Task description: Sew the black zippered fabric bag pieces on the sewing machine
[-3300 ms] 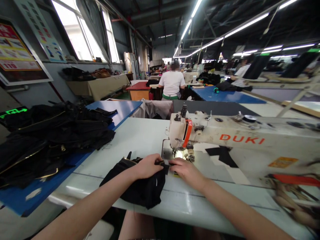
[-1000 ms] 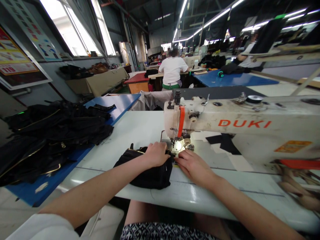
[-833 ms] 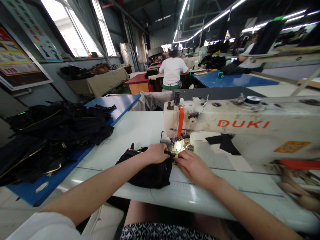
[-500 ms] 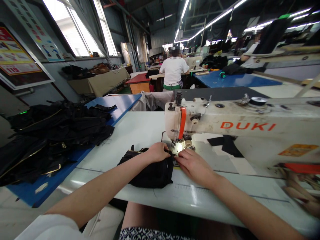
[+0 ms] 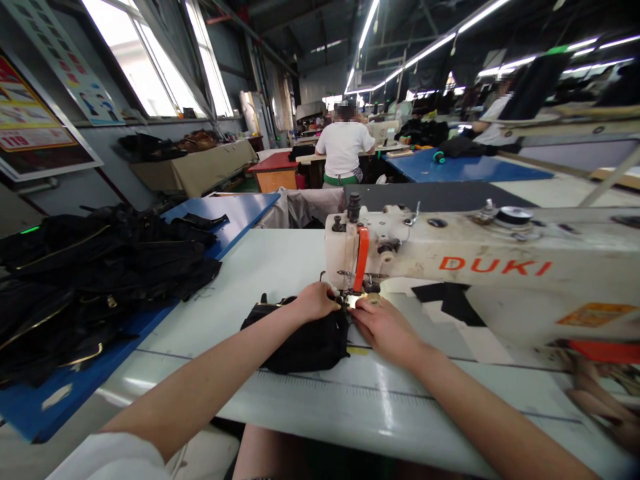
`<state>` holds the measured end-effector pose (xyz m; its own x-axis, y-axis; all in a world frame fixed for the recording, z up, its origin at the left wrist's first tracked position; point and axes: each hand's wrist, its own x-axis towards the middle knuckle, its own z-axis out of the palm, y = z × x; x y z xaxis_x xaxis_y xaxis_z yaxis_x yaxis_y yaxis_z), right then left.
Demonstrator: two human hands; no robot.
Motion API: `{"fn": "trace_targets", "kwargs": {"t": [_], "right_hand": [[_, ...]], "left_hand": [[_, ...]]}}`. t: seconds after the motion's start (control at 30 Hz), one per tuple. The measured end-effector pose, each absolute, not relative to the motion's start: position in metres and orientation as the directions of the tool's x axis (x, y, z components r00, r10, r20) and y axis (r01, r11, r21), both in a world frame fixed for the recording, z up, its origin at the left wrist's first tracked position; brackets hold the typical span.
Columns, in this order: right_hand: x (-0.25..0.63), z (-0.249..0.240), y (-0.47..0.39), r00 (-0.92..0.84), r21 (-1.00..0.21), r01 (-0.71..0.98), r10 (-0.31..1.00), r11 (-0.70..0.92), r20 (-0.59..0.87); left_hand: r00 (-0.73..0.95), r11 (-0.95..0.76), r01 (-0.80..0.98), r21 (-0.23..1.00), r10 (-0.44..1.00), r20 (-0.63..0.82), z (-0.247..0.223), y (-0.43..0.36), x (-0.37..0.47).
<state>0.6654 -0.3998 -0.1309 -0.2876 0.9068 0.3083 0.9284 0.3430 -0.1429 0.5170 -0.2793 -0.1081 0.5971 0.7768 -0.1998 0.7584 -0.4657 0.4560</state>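
A black fabric piece with a gold zipper along its upper left lies on the pale sewing table, just left of the needle area. My left hand is closed on its upper right part, fingertips close to the presser foot. My right hand has its fingers together at the fabric's right edge, right beside the needle of the white sewing machine. The fingertips of both hands nearly meet under the machine head, where a small lamp shines. The fabric between them is partly hidden.
Black zippered pieces are heaped on a blue table at the left. Black scraps and pale sheets lie under the machine arm. Ahead, a person in a white shirt sits with their back turned. Another person is at the far right.
The camera view has shifted slightly, so the machine and table appear lower. Both hands stay at the needle area with the black fabric, and their grip looks much the same.
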Motion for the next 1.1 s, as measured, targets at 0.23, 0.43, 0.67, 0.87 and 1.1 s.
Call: {"fn": "trace_targets", "kwargs": {"t": [0.23, 0.43, 0.67, 0.87, 1.1], "right_hand": [[0.6645, -0.1302, -0.3974, -0.242, -0.16, 0.94, 0.921, 0.301, 0.306], [0.6636, -0.1311, -0.3966, -0.228, -0.178, 0.94, 0.924, 0.291, 0.306], [0.6607, -0.1291, -0.3982, -0.241, -0.161, 0.94, 0.919, 0.301, 0.311], [0.6609, -0.13, -0.3985, -0.24, -0.171, 0.936, 0.914, 0.307, 0.328], [0.6602, -0.1282, -0.3973, -0.224, -0.177, 0.942, 0.928, 0.284, 0.299]], "left_hand": [[0.625, -0.471, 0.71, 0.524, 0.764, -0.159, -0.1087, -0.2747, 0.5174], [0.633, -0.477, 0.696, 0.537, 0.76, -0.146, -0.1112, -0.2735, 0.5161], [0.624, -0.475, 0.721, 0.504, 0.762, -0.174, -0.1151, -0.2736, 0.5132], [0.628, -0.478, 0.722, 0.5, 0.757, -0.182, -0.1147, -0.2729, 0.5137], [0.634, -0.476, 0.706, 0.525, 0.754, -0.17, -0.1127, -0.2722, 0.5146]]}}
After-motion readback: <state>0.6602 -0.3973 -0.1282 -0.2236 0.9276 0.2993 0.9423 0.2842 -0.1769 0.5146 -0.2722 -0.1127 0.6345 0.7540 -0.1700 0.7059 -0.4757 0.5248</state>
